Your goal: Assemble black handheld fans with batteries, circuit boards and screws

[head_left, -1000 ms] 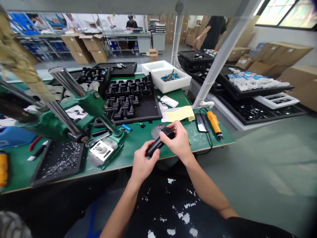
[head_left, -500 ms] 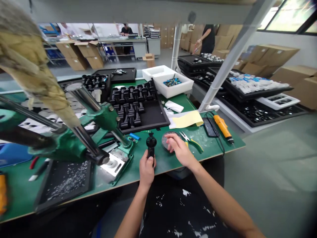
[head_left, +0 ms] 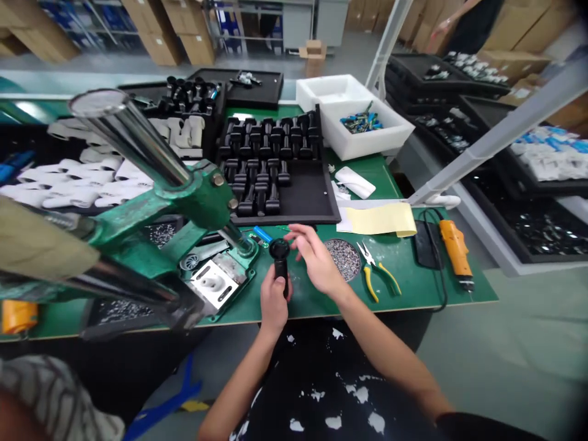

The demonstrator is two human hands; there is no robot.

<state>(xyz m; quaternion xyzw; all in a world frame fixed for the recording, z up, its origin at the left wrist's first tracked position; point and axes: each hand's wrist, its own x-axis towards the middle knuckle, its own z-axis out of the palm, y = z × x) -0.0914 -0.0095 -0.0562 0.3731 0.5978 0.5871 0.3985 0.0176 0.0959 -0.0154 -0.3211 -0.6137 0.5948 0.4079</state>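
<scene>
My left hand [head_left: 274, 303] grips a black cylindrical device [head_left: 278, 260] upright above the green bench mat [head_left: 303, 303], its round head on top. My right hand [head_left: 315, 257] hangs open just beside the device, holding nothing, its fingers over a round dish of small metal pieces [head_left: 341, 259]. Yellow-and-green handled pliers [head_left: 374, 278] lie to the right of that dish. A small blue cylinder [head_left: 263, 233] lies just beyond the device.
A green hand press [head_left: 202, 205] with steel columns and a metal jig plate [head_left: 214, 282] stands to the left. Ahead are a black tray of black parts [head_left: 271, 177] and a white foam box [head_left: 362, 122]. A yellow electric screwdriver [head_left: 454, 254] lies right; a co-worker's arm [head_left: 452, 18] shows top right.
Since the earliest frame, my right hand has let go of the device, and my left hand now holds it upright. My view has tilted lower over the bench.
</scene>
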